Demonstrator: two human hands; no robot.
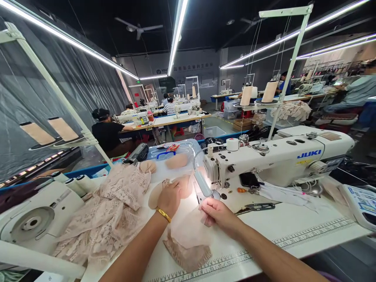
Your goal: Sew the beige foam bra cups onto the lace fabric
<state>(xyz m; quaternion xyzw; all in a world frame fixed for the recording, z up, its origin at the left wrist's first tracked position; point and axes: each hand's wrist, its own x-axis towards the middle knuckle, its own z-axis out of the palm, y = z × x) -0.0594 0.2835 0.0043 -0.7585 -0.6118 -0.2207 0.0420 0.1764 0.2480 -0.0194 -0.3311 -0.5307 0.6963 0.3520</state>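
Note:
My right hand (pixel 219 213) is closed in a pinch on the edge of a thin, sheer beige fabric piece (pixel 188 229), just in front of the sewing machine's lit needle area. The fabric lies on the white table, with a lace-edged part (pixel 189 256) towards me. My left hand (pixel 170 197), with a gold bangle at the wrist, is closed over rounded beige pads. One pad (pixel 155 196) shows left of its fingers and another (pixel 185 185) shows to the right. The fingertips are partly hidden.
The white sewing machine (pixel 282 152) stands at the right, with thread snips (pixel 260 206) and a phone (pixel 249 179) by it. Beige lace (pixel 108 211) is heaped at the left. Behind my hands is a clear plastic bin (pixel 161 166). A printed ruler (pixel 311 233) runs along the front edge.

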